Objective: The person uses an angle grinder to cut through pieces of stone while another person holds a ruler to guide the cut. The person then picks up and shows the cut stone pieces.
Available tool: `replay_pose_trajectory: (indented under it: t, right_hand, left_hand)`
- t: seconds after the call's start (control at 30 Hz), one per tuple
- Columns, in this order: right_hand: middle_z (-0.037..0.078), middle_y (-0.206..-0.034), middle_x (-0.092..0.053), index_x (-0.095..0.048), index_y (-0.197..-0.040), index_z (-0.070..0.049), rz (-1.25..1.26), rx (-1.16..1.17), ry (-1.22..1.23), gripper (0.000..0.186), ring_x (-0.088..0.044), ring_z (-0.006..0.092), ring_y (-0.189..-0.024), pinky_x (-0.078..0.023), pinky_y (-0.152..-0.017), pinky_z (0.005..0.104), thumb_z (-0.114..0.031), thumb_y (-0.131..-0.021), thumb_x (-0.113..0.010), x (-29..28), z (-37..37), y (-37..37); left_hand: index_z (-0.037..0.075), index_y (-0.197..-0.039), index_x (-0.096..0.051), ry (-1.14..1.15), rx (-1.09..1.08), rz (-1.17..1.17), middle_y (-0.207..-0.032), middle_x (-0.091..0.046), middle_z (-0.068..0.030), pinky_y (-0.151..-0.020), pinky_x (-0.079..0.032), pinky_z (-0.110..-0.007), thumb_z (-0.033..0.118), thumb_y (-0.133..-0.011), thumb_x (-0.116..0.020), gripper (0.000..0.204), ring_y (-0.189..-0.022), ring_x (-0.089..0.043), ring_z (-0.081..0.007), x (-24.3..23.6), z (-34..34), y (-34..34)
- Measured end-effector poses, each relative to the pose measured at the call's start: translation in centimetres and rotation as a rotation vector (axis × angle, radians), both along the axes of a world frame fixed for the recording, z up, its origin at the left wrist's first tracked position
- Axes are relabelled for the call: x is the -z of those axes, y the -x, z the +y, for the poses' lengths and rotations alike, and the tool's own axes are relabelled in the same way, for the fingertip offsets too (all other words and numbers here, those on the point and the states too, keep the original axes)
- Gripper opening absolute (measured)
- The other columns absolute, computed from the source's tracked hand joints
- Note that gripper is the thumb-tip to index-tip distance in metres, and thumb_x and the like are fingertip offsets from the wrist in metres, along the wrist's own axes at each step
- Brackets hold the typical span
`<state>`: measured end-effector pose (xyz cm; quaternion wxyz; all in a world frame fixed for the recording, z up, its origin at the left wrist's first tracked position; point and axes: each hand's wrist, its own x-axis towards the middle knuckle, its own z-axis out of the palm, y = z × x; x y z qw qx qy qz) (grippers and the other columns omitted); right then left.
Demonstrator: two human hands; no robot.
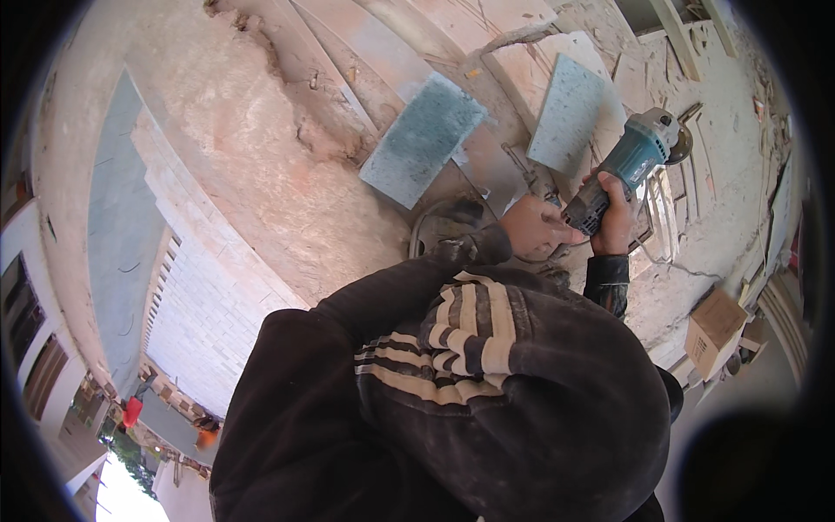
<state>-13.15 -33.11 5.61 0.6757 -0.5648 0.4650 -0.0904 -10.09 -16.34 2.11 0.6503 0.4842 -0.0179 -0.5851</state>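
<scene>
A teal and grey angle grinder (628, 163) points up and to the right, with its disc end away from me. My right hand (614, 216) wraps round its dark rear body. Bent and close together, the fingers of my left hand (537, 228) meet the tail end of the grinder; what they pinch there is hidden. Just beyond my hands lie two grey-blue stone tiles: a wet-looking darker one (424, 139) at the left and a paler, speckled one (567, 115) nearer the grinder. Beside my left wrist sits a dark round container (424, 233), partly covered by my sleeve.
Dusty boards and slabs (374, 39) lie beyond the tiles. A thin cable (687, 268) runs over the ground at right, near an open cardboard box (715, 324). Metal rods and scraps (687, 187) are scattered beside the grinder. Pale block paving (196, 304) stretches along the left.
</scene>
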Motion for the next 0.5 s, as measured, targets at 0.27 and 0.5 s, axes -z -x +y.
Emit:
replay_pose_trajectory:
  t: [0.27,0.5]
  right_hand:
    - [0.006,-0.085,-0.064,-0.058,-0.102,-0.001,0.029,0.021,0.053,0.027,-0.062,0.0178,-0.07,-0.05,-0.065,0.03,-0.007,-0.078,-0.067,0.0,1.0,-0.2]
    - [0.006,-0.081,-0.064,-0.06,-0.098,0.0,0.072,0.028,0.132,0.026,-0.061,0.0162,-0.068,-0.049,-0.065,0.0289,-0.009,-0.075,-0.071,0.3,0.3,0.3]
  left_hand:
    - [-0.002,-0.092,-0.071,-0.062,-0.141,0.3,-0.077,-0.065,-0.0041,-0.05,-0.043,-0.024,0.032,-0.084,-0.077,0.035,-0.061,-0.054,-0.0078,0.0,-0.1,0.8]
    - [-0.002,-0.095,-0.071,-0.064,-0.06,0.243,-0.077,-0.066,-0.0055,-0.052,-0.046,-0.024,0.032,-0.089,-0.072,0.035,-0.062,-0.057,-0.0098,0.6,-1.0,1.0]
